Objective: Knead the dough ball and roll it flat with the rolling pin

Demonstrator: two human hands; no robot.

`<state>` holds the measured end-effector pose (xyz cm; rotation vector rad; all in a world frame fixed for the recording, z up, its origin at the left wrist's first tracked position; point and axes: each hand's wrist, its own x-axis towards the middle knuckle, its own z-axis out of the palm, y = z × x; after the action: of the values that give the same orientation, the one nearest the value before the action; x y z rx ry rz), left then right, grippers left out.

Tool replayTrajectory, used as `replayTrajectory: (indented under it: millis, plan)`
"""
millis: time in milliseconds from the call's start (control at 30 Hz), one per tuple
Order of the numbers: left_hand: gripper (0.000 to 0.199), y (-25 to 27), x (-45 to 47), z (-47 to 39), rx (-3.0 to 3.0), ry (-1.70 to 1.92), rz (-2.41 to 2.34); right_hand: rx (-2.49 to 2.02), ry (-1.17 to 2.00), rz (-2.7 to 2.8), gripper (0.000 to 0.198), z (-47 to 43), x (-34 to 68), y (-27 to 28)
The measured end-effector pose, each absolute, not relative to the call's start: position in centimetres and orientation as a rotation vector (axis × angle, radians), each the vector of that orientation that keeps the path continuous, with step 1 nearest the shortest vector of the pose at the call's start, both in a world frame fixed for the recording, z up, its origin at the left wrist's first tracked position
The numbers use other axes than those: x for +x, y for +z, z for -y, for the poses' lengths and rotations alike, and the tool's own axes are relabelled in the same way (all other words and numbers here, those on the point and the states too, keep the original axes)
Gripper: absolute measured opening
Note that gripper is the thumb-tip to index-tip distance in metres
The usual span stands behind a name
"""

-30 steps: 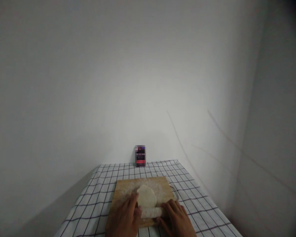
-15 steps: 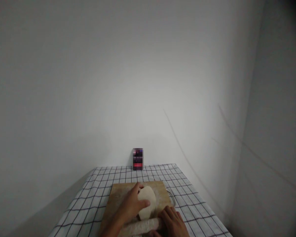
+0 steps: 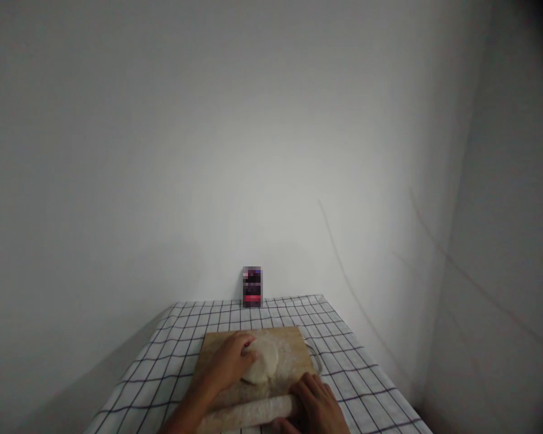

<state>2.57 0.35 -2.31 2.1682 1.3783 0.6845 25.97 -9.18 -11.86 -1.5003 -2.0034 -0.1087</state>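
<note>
A floured wooden board (image 3: 294, 352) lies on a checked cloth. On it rests a flat round of pale dough (image 3: 265, 361). My left hand (image 3: 228, 361) reaches forward and grips the dough's left edge, lifting it a little. A floured rolling pin (image 3: 253, 413) lies across the board's near edge. My right hand (image 3: 319, 407) is closed over the pin's right end.
The white cloth with a black grid (image 3: 172, 355) covers a narrow table that ends against a plain wall. A small dark box (image 3: 252, 287) stands at the far edge by the wall. A second wall runs close along the right side.
My left hand left the rolling pin, reached forward and took hold of the dough round. The pin rolled back toward me under my right hand.
</note>
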Motion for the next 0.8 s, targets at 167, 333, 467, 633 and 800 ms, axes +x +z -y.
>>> replayTrajectory:
  millis: [167,333,467,633,800]
  plan:
    - [0.051,-0.9,0.8,0.8,2.204,0.600,-1.435,-1.464,0.053,2.027,0.034,9.8,26.5,-10.3]
    - [0.043,1.4,0.3,3.0,2.262,0.599,-1.347,-1.623,0.245,1.918,0.024,10.2,26.1,-6.6]
    - [0.043,0.4,0.4,3.6,2.367,0.592,-1.447,-1.759,0.223,1.921,0.033,9.2,25.1,-2.9]
    - [0.044,-4.6,0.2,1.0,2.640,0.747,-1.540,-1.840,0.199,2.110,0.044,6.7,24.7,0.0]
    - [0.041,-6.7,0.0,-1.9,2.875,0.819,-1.470,-1.894,0.067,2.302,0.053,3.7,24.8,0.6]
